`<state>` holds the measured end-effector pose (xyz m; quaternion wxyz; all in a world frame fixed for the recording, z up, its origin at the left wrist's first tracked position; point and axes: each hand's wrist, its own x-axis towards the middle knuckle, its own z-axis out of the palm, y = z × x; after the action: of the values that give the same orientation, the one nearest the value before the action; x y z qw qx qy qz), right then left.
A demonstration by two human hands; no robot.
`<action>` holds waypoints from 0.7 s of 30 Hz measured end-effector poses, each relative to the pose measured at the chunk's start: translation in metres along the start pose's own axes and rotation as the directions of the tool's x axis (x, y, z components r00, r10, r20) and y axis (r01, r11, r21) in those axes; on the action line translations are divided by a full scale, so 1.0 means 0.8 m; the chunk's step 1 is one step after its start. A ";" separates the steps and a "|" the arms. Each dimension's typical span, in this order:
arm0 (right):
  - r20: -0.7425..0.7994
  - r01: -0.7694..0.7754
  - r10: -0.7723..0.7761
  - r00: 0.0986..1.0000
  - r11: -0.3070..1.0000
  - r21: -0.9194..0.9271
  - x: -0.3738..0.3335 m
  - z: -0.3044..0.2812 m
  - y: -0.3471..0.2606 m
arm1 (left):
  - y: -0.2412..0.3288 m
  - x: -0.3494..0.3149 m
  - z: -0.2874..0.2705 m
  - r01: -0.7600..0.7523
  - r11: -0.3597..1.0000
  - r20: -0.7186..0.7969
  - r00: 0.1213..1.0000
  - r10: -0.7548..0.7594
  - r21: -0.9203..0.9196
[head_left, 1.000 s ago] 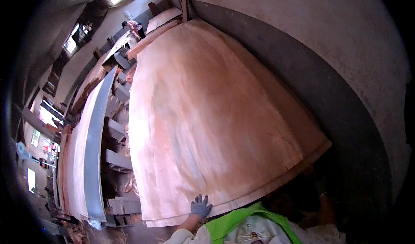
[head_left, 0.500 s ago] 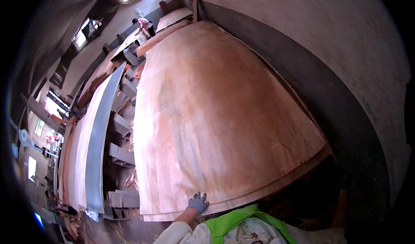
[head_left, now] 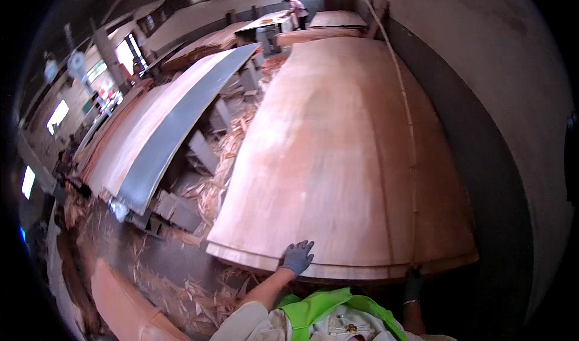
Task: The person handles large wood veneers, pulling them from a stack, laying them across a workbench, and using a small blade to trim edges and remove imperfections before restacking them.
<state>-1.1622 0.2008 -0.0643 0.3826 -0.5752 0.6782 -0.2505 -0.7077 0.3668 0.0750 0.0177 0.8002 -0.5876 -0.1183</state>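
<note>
My left hand (head_left: 298, 258), in a grey glove, rests with fingers spread on the near edge of a large stack of pinkish-tan wood veneer sheets (head_left: 313, 178). A long thin pole (head_left: 412, 142), jointed like bamboo, runs over the stack from its near edge toward the far wall. At the pole's near end, my right hand (head_left: 413, 285) is closed around it, gloved and in deep shadow below the stack's edge, with a bracelet at the wrist. A dark line, roughly beside the pole, runs along the top sheet.
Left of the stack, a second veneer pile (head_left: 126, 136) carries a grey strip (head_left: 187, 117). Grey blocks (head_left: 202, 151) and veneer scraps (head_left: 235, 142) lie between the piles. A wall (head_left: 482, 130) stands close on the right. Far off, another person (head_left: 295, 12) bends over a table.
My view has turned left. The pole and my right hand, not visible before, now show at the right. My left hand stays flat at the sheets' near edge.
</note>
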 end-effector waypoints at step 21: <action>0.042 0.086 -0.106 0.993 0.935 0.343 -0.185 0.409 -0.384 | -0.340 -0.703 0.199 0.704 0.485 -0.088 0.521 -0.849 -0.519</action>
<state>-0.7107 0.3119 0.0191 0.4838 -0.5398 0.5841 -0.3653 -0.6446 1.0001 -0.0305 0.2320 0.9624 -0.1005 -0.0995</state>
